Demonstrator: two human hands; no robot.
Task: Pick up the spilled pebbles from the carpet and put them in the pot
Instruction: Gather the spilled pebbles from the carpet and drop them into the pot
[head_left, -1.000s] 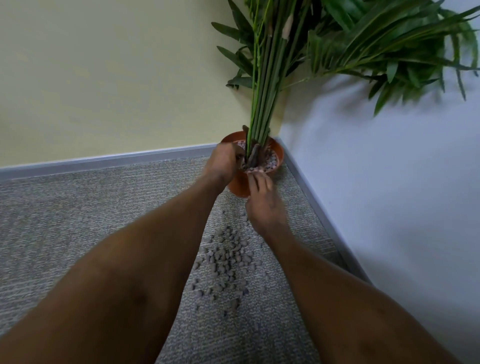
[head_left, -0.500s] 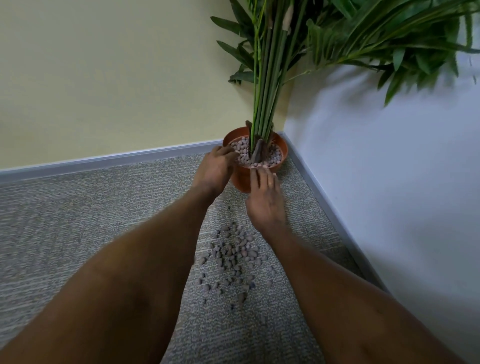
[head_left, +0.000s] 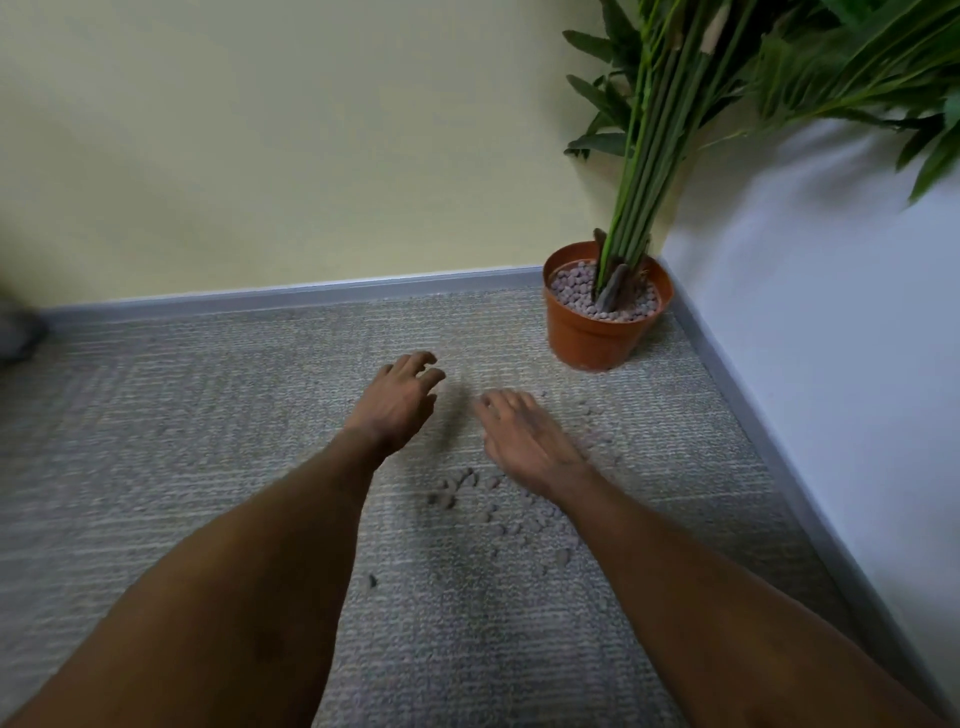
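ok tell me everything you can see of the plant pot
The pot is a round, orange-brown tub, plastic by its look, tapering toward the base. It stands upright on the grey carpet in the corner where two walls meet. Pale pebbles fill it nearly to the rim, around green stems rising from the middle. Neither hand touches it.

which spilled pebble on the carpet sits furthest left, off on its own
The lone dark pebble beside the left forearm; the other spilled pebbles cluster further right, between the arms.
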